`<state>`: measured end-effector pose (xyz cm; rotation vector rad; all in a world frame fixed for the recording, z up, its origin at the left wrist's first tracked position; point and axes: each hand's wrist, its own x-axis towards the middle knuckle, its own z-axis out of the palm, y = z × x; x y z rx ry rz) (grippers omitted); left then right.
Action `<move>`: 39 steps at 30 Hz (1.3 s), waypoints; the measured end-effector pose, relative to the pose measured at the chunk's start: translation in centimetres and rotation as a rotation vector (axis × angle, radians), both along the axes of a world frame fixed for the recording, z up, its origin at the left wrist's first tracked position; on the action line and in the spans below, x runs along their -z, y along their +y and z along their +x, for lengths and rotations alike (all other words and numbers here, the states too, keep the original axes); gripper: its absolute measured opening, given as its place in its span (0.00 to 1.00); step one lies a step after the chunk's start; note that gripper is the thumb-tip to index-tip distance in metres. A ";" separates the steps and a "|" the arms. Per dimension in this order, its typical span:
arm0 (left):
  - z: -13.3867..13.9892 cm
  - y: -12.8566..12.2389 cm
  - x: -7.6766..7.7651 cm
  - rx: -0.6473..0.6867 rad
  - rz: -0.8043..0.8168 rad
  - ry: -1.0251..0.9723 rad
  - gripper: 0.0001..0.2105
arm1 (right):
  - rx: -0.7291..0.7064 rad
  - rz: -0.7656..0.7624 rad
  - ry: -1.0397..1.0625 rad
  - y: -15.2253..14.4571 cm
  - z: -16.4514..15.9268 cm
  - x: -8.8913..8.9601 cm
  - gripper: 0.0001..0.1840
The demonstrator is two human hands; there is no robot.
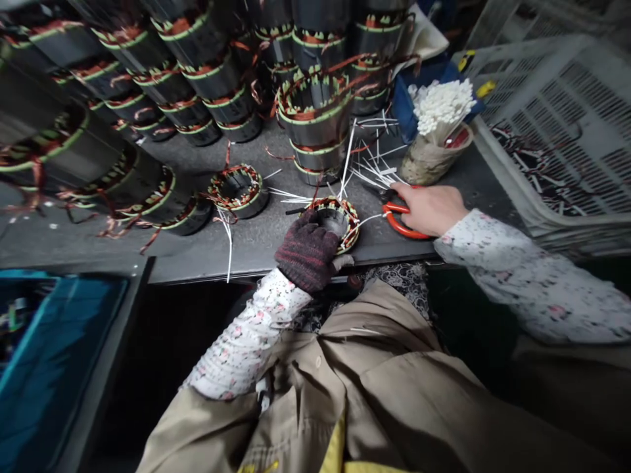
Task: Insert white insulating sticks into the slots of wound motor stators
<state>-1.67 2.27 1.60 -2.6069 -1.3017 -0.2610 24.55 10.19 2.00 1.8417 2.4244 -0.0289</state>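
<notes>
Just right of the wire ring (353, 222) on the bench (261, 243), red-handled scissors (406, 230) point away-left beneath the right hand (434, 207), its pinch unclear; the gloved left hand (306, 253) curls fingers over the ring's rim.

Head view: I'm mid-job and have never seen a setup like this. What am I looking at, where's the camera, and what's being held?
There is no robot, only a person's two hands. The picture comes from a camera worn on the head, looking forward and down. The gloved left hand grips a wound ring at the near edge of the table. The bare right hand touches orange-handled scissors; how firmly it holds them is unclear. Around them lie loose white strips and a second ring, with stacked rings behind. On the right stand a container of white sticks and a pale crate.
</notes>
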 end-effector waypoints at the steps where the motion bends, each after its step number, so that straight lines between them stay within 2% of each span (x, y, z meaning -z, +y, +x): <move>1: -0.5 -0.1 0.2 0.029 0.031 -0.013 0.22 | -0.028 0.014 0.055 -0.5 -0.1 -0.1 0.34; 5: -1.8 -0.1 1.0 0.107 0.110 -0.047 0.23 | -0.192 0.051 0.263 -2.2 -1.6 0.4 0.31; 8: -1.9 -0.1 1.2 0.115 0.113 -0.054 0.23 | -0.216 0.055 0.177 -2.2 -3.3 0.7 0.31; 11: -1.9 0.0 1.2 0.107 0.115 -0.053 0.21 | -0.208 0.026 0.117 -2.1 -3.1 0.4 0.29; 17: -1.9 -0.1 1.0 0.108 0.042 -0.066 0.21 | -0.466 0.109 0.049 -2.9 0.0 -1.4 0.30; 20: -1.9 -0.2 1.0 0.059 -0.010 -0.096 0.21 | -0.456 0.085 -0.050 -3.3 0.3 -1.9 0.29; 22: -1.8 -0.2 1.1 0.038 -0.027 -0.104 0.19 | -0.460 0.062 -0.044 -3.5 0.1 -2.0 0.29; 27: -1.8 -0.1 1.3 0.031 -0.051 -0.117 0.21 | -0.607 0.063 0.002 -4.7 -1.2 -2.3 0.28; 30: -1.5 -0.1 1.2 -0.016 -0.098 -0.130 0.20 | -0.558 -0.015 -0.021 -5.0 -1.9 -2.4 0.25; 33: -1.3 -0.3 1.0 -0.079 -0.156 -0.210 0.23 | -0.385 -0.065 0.060 -4.5 -1.5 -2.0 0.26; 36: -2.1 -0.1 0.7 -0.206 -0.278 -0.544 0.22 | -0.201 -0.051 0.244 -3.4 -0.1 -0.4 0.37; 38: -3.7 0.4 0.2 -0.303 -0.300 -0.758 0.21 | -0.168 0.024 0.336 -2.6 0.8 1.3 0.41; 39: -4.8 0.8 -0.2 -0.344 -0.280 -0.817 0.22 | -0.168 0.077 0.372 -2.3 1.1 2.3 0.40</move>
